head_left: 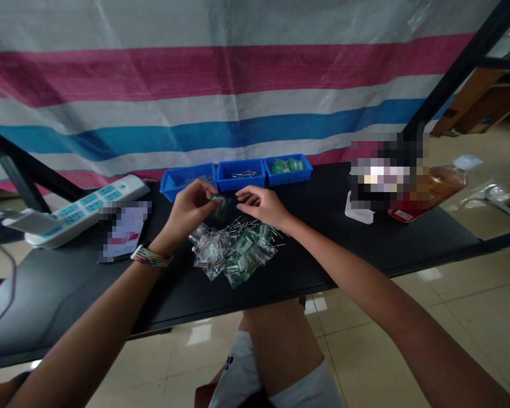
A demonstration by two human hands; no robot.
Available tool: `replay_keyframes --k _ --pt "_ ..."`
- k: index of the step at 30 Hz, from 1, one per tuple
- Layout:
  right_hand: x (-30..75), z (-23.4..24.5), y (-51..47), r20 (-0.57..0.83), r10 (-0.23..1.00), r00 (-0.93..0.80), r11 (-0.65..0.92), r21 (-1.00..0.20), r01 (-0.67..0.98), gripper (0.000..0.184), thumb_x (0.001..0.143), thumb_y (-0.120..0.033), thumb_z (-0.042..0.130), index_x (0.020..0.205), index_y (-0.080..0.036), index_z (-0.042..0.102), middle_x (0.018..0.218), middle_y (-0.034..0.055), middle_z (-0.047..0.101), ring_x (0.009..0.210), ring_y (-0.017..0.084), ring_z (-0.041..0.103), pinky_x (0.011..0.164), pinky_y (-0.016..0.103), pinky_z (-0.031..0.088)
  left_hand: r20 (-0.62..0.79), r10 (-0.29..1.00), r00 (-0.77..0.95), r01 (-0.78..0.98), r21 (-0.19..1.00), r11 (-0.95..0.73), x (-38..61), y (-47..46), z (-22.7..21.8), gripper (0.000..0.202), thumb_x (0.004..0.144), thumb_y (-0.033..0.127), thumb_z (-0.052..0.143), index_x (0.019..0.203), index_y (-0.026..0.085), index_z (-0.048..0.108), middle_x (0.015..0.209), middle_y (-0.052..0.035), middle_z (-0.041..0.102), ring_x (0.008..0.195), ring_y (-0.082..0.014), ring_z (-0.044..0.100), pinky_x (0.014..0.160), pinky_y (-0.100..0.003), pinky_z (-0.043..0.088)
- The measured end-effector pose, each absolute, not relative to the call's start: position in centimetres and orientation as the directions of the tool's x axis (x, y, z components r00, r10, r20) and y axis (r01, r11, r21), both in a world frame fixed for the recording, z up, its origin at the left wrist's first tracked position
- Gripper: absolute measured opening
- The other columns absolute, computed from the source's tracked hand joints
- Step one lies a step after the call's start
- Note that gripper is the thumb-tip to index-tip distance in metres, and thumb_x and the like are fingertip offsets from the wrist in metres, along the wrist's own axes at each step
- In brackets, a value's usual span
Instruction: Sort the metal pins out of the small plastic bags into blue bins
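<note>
My left hand point(192, 203) pinches a small green-tinted plastic packet point(221, 208) between thumb and fingers, just in front of the blue bins. To its right, my right hand point(261, 204) hovers with loosely curled fingers, a small gap from the packet, and I see nothing in it. Below both hands lies a pile of clear packets point(212, 249) and green packets point(246, 258), mixed with thin metal pins point(240, 225). Behind stand a left blue bin point(166, 184) with clear packets, a middle blue bin point(233, 184) with metal pins, and a right blue bin point(291, 177) with green packets.
On the black table point(306, 260), a white power strip point(89, 209) with a plugged-in charger and a phone point(125, 229) lie at the left. At the right are a bottle point(440, 184) and a white object point(359, 212), partly blurred out. A striped sheet point(238, 73) hangs behind.
</note>
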State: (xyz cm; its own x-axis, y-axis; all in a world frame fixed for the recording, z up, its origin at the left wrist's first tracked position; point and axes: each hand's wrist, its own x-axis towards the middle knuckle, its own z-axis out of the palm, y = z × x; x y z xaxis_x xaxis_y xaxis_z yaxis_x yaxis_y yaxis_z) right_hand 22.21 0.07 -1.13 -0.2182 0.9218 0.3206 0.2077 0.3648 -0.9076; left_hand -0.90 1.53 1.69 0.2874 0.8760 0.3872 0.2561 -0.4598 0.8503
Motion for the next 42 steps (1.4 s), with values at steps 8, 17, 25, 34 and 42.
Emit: replay_keyframes --k 8,17,25,34,42 --pt "21.9 -0.8 -0.1 0.238 0.924 -0.3 0.23 -0.971 -0.063 0.017 0.086 -0.031 0.078 0.089 -0.02 0.065 0.077 -0.0015 0.069 0.066 0.014 0.066 0.064 0.028 0.056 0.339 0.884 0.323 0.11 0.914 -0.391 0.1 0.9 1.6 0.045 0.074 0.044 0.094 0.098 0.022 0.064 0.078 0.0029 0.059 0.067 -0.013 0.056 0.064 -0.026 0.047" --pt "22.1 -0.5 -0.5 0.224 0.909 -0.352 0.193 -0.974 -0.122 0.026 0.084 -0.036 0.081 0.099 -0.02 0.067 0.073 -0.0057 0.062 0.056 0.012 0.063 0.054 0.025 0.055 0.261 0.876 0.405 0.122 0.934 -0.335 0.3 0.3 1.9 0.042 0.075 0.047 0.094 0.09 0.019 0.067 0.081 -0.0015 0.07 0.072 -0.0171 0.067 0.068 -0.029 0.056" --pt "22.3 0.2 -1.0 0.288 0.927 -0.24 0.282 -0.958 -0.061 0.023 0.089 -0.041 0.079 0.098 -0.021 0.071 0.077 -0.0029 0.065 0.061 0.012 0.061 0.06 0.027 0.055 0.19 0.882 0.431 0.224 0.924 -0.308 0.4 0.1 1.8 0.058 0.098 0.059 0.065 0.056 0.021 0.054 0.051 -0.0019 0.056 0.049 -0.0148 0.055 0.053 -0.028 0.047" --pt "22.5 0.2 -1.3 0.502 0.837 -0.217 0.537 -0.829 0.156 0.008 0.088 -0.02 0.082 0.094 -0.026 0.083 0.119 0.0062 0.073 0.121 0.023 0.068 0.109 0.044 0.055 0.156 0.914 0.374 0.155 0.961 -0.228 0.3 0.2 2.0 0.035 0.086 0.052 0.08 0.082 0.017 0.077 0.078 -0.0098 0.079 0.067 -0.022 0.074 0.062 -0.032 0.06" --pt "22.4 -0.1 -1.0 0.302 0.932 -0.201 0.291 -0.953 -0.084 0.045 0.091 -0.021 0.067 0.136 -0.027 0.069 0.139 0.0079 0.067 0.105 0.019 0.073 0.088 0.035 0.068 0.22 0.92 0.325 0.132 0.952 -0.275 0.4 0.1 2.1 0.034 0.082 0.05 0.086 0.085 0.017 0.076 0.075 -0.007 0.079 0.067 -0.0208 0.075 0.062 -0.03 0.06"
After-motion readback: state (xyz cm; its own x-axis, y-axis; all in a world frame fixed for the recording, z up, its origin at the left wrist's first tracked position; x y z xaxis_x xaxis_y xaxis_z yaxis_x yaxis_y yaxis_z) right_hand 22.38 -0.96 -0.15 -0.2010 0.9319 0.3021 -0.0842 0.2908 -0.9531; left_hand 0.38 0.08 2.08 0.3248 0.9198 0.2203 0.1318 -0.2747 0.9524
